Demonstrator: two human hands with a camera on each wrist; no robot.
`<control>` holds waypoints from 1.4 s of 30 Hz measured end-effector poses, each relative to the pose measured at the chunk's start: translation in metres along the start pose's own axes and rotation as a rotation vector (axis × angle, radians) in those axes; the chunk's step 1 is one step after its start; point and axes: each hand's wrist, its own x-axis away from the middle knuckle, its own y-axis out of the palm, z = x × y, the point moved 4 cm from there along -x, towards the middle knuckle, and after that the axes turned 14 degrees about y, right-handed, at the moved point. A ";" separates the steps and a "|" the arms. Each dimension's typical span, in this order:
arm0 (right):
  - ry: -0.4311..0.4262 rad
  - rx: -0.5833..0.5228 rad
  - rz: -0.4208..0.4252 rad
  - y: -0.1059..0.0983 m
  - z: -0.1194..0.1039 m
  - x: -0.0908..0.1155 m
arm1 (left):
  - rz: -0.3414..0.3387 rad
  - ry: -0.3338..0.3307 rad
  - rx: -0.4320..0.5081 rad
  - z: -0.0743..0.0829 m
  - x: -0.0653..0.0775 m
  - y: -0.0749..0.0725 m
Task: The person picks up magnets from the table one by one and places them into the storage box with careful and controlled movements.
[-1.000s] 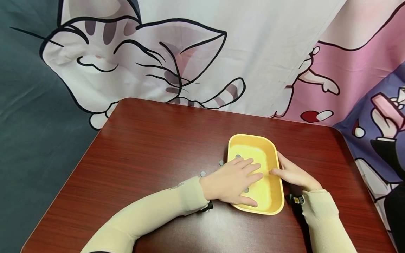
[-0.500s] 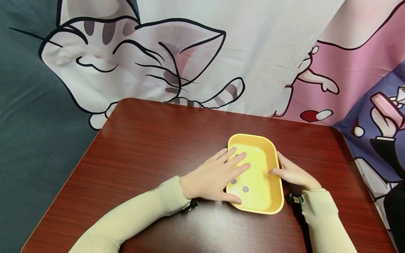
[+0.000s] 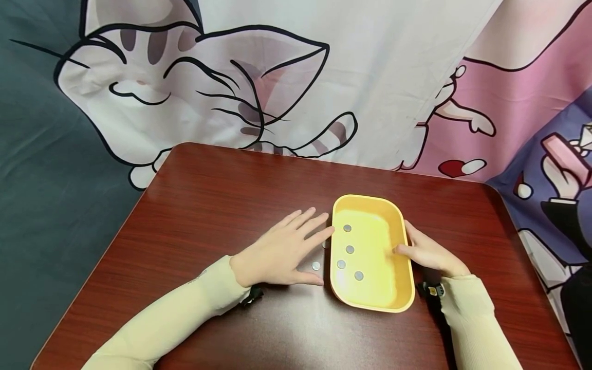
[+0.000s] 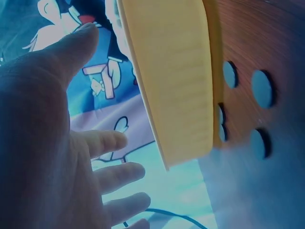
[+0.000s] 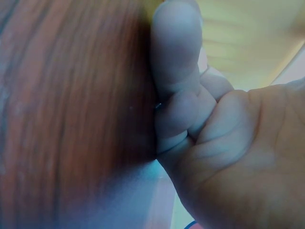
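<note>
A yellow rectangular bin stands on the table, with several small grey discs lying flat on its floor. Its right wall is held by my right hand, thumb over the rim on the inside, fingers outside. In the right wrist view the curled fingers rest low by the tabletop. Left of the bin hovers my left hand, fingers spread and holding nothing, fingertips near the left rim. More grey discs lie on the table beside the bin wall; from above this hand partly hides them.
The reddish-brown wooden table extends left of and behind the bin. A curtain with cartoon cats hangs along its far edge. Each wrist carries a small dark camera.
My left hand has moved left from above the bin to beside it, uncovering the discs inside. The right hand keeps its hold and the bin stays put.
</note>
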 end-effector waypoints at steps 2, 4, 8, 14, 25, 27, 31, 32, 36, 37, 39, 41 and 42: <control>0.004 -0.001 -0.001 0.000 0.000 0.000 | -0.003 -0.004 -0.002 -0.002 0.006 0.000; 0.005 0.012 0.006 0.000 0.000 0.000 | -0.001 -0.007 -0.006 -0.004 0.011 0.000; 0.010 0.022 0.014 0.000 0.000 -0.001 | 0.012 -0.019 0.008 -0.008 0.019 0.003; 0.012 0.019 0.012 0.000 0.000 -0.001 | -0.007 -0.020 0.033 -0.010 0.027 0.010; -0.001 0.037 0.024 -0.001 0.000 0.000 | -0.033 0.025 -0.032 -0.009 0.030 0.016; -0.004 0.035 0.024 -0.001 0.000 0.000 | -0.041 0.022 -0.029 -0.009 0.031 0.017; 0.001 0.004 0.006 0.000 -0.001 0.001 | -0.067 0.028 -0.016 -0.008 0.032 0.019; 0.002 0.000 0.004 0.000 -0.001 0.001 | -0.073 0.030 -0.014 -0.008 0.032 0.020; 0.006 -0.004 0.002 0.001 -0.002 0.001 | -0.088 0.054 -0.019 -0.006 0.032 0.022; 0.008 -0.003 0.003 0.001 -0.002 0.001 | -0.089 0.064 -0.022 -0.005 0.031 0.023; 0.012 -0.002 0.002 0.000 -0.002 0.000 | -0.081 0.092 -0.028 -0.003 0.031 0.024; 0.015 -0.003 0.000 0.000 -0.001 0.000 | -0.075 0.115 -0.032 0.000 0.030 0.026; 0.017 -0.003 -0.001 0.000 -0.001 0.000 | -0.074 0.121 -0.033 0.001 0.030 0.027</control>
